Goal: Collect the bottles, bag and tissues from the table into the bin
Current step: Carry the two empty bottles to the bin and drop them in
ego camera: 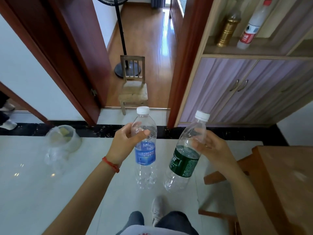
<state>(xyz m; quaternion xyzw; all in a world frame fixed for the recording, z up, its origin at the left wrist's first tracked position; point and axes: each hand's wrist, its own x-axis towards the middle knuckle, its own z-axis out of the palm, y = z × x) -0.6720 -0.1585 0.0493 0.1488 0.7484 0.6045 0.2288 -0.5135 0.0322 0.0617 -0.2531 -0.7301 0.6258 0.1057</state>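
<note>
Clear plastic is filling both hands. The left hand (126,141) is gripping a blue-labelled bottle (145,148) around its upper body, thumb across the front and fingers curled behind, so the bottle is hanging upright over the pale floor (30,184). The right hand (212,147) is holding a green-labelled bottle (185,155) near its shoulder, fingers only loosely bent around it; this bottle is leaning with its white cap toward the right. Neither bottle is resting on anything, and the two are hanging close together without touching. A bin (69,139) lined with a clear bag is standing on the floor to the left, well apart from both bottles. The corner of a wooden table (288,180) is showing at the right edge.
</note>
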